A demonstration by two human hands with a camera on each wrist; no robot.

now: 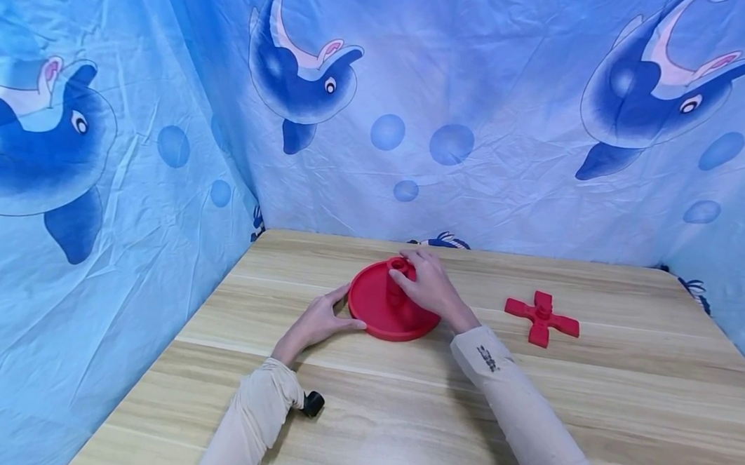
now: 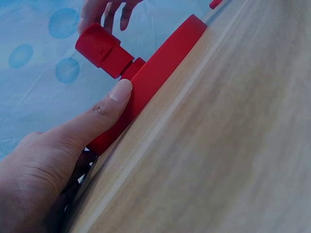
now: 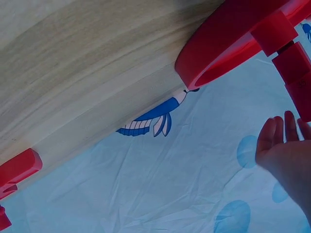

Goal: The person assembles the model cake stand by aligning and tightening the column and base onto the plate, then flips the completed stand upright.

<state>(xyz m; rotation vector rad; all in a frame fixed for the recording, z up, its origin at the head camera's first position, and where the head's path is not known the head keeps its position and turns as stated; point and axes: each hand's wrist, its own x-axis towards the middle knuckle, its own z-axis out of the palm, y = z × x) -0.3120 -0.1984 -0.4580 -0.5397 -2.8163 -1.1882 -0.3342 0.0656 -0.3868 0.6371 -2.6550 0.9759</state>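
Around you hangs a blue dolphin-print curtain, closing in the back and both sides of the scene. Below it lies the wooden worktop, pale and streaked along its grain, with its far edge meeting the cloth.

Near the middle of the worktop, towards the back, sits the red round tray, flat on the wood with a low raised rim. From its centre a red post stands upright; the left wrist view shows it stepped, with a wider block at the top and a narrower neck below.

Your right hand reaches over the tray from the right and rests against the post, fingers bent around its upper part. From the head view they seem to wrap it, yet the right wrist view shows the fingers fairly straight beside the post, so I cannot tell whether that grip is closed on it or merely touching.

Your left hand lies on the worktop at the tray's left edge. Its thumb presses straight against the outer rim, and the fingers spread along the wood beside it; the grip is relaxed and unclenched, holding nothing.

To the right of the tray, well apart from it, a red cross-shaped piece lies flat on the worktop with a small hub at its centre.

A small black object shows at your left wrist; what it is cannot be made out.
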